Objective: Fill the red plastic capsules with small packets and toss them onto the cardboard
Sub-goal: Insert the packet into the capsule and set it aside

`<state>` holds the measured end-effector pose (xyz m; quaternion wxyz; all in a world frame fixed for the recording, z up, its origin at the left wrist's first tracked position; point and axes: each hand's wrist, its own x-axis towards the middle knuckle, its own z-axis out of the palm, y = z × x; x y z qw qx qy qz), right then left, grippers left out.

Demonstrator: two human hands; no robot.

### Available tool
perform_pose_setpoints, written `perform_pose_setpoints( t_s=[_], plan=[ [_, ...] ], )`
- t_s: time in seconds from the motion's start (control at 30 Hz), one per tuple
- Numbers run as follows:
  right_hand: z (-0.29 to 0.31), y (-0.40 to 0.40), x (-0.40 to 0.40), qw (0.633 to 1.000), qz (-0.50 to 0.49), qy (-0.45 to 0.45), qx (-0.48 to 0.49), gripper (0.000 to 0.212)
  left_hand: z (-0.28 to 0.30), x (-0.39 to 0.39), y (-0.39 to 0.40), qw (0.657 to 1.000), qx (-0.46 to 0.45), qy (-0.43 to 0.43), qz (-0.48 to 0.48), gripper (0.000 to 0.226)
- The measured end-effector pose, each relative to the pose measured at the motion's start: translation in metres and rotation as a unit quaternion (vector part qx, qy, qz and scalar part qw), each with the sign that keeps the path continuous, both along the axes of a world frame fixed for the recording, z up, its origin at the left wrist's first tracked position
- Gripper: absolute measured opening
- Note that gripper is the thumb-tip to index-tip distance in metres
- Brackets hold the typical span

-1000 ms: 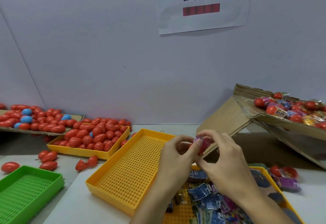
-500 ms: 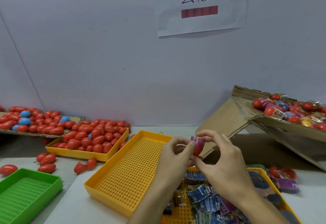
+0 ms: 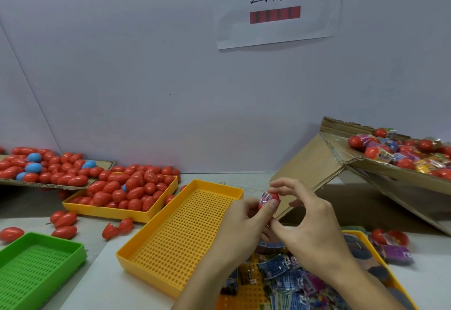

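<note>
Fingers (image 3: pixel 270 208) of both hands pinch a glossy red capsule (image 3: pixel 269 199), egg-shaped, with a crinkled pink packet (image 3: pixel 265 198) showing at its open side; it is held in the air above the corner of an empty yellow tray (image 3: pixel 185 234). The left hand (image 3: pixel 241 226) grips it from below with curled thumb and forefinger, while the right hand (image 3: pixel 310 231) meets it from the right, fingertips closed on what may be the cap, though that part is hidden. The perforated plastic tray lies on the pale desk (image 3: pixel 102 278). A second yellow tray (image 3: pixel 393 283) beneath the wrists holds shiny blue and purple packets (image 3: pixel 280 265). To the right, a sloping sheet of corrugated cardboard (image 3: pixel 314 163) carries finished capsules (image 3: pixel 405 155). At left, another yellow tray (image 3: pixel 114 212) is heaped with smooth red shells (image 3: pixel 131 185), beside a green perforated tray (image 3: pixel 39 258). A paper sign (image 3: pixel 275 4) hangs on the wall.
</note>
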<state>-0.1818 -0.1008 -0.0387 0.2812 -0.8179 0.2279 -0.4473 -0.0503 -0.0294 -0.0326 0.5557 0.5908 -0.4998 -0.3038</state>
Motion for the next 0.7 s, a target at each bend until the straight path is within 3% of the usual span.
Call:
perform_pose_setpoints(
  t_s=[0.23,0.5,0.7],
  plan=[
    [0.0,0.0,0.0,1.0,0.013,0.011,0.016,0.056,-0.001,0.0,0.001,1.0,-0.013,0.002,0.002,0.026],
    [-0.002,-0.003,-0.001,0.997,0.035,0.051,0.034,0.06,0.004,0.011,0.009,0.997,0.054,-0.027,-0.057,0.024],
    [-0.003,-0.001,0.0,0.996,0.049,0.055,0.043,0.064,0.003,0.006,0.008,0.997,0.034,0.055,-0.035,0.038]
  ],
)
